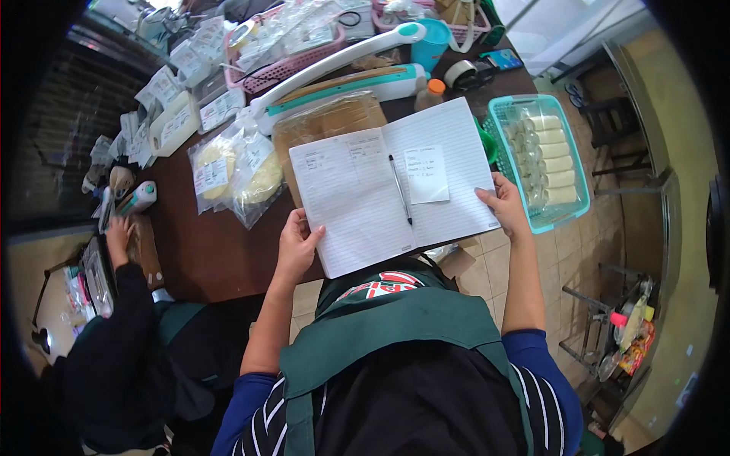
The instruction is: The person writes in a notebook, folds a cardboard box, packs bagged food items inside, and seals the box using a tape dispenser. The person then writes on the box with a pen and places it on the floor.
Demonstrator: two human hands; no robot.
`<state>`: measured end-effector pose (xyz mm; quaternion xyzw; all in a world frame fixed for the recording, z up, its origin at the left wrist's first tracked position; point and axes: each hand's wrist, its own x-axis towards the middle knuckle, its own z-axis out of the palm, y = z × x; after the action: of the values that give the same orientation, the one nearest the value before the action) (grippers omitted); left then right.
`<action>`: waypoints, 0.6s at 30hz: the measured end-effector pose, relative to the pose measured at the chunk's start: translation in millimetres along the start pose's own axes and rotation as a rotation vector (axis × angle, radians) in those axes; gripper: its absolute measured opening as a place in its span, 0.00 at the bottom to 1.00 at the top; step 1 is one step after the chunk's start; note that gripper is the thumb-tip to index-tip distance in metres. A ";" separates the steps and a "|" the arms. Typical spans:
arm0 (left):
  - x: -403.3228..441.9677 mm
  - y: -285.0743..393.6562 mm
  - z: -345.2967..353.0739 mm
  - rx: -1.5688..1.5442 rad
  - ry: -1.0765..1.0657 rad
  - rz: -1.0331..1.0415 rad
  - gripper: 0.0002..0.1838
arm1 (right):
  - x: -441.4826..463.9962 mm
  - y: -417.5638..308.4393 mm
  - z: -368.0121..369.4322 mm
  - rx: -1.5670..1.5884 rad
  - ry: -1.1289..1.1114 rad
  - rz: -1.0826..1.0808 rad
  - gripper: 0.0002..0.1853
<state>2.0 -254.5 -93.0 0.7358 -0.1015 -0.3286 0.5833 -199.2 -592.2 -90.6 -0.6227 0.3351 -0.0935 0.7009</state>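
An open notebook (pixel 350 205) with lined pages is held up in front of me. My left hand (pixel 297 247) grips its lower left edge, thumb on the page. At the right edge, my right hand (pixel 505 206) pinches the other page, thumb on top. A pen (pixel 400 190) lies along the middle fold. Beside it on the right page is a small handwritten slip of paper (pixel 427 175). Some writing shows at the top of the left page. Behind the notebook, a brown cardboard box (pixel 327 120) wrapped in clear plastic is partly hidden.
A turquoise basket (pixel 582 178) of filled jars or rolls stands right. Bagged yellow rounds (pixel 262 178) lie left. Beyond are a long white-and-teal sealer (pixel 350 83), a pink basket (pixel 293 72), an orange-capped bottle (pixel 430 95) and a blue cup (pixel 431 44). A co-worker's hand (pixel 119 237) reaches in far left.
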 end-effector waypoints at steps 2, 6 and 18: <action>3.7 -1.2 16.7 -0.001 -0.063 0.022 0.14 | -15.4 1.5 -18.4 -0.013 0.045 0.013 0.16; 8.9 5.8 52.3 0.033 -0.186 -0.006 0.16 | -36.9 11.3 -48.0 -0.011 0.166 0.015 0.16; 7.2 24.8 95.4 0.295 -0.199 0.135 0.17 | -27.2 33.4 -46.9 -0.251 0.233 -0.092 0.15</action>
<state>-44.1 -341.3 -82.5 0.7687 -0.2549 -0.3413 0.4772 -256.8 -608.5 -112.2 -0.7047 0.3943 -0.1543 0.5692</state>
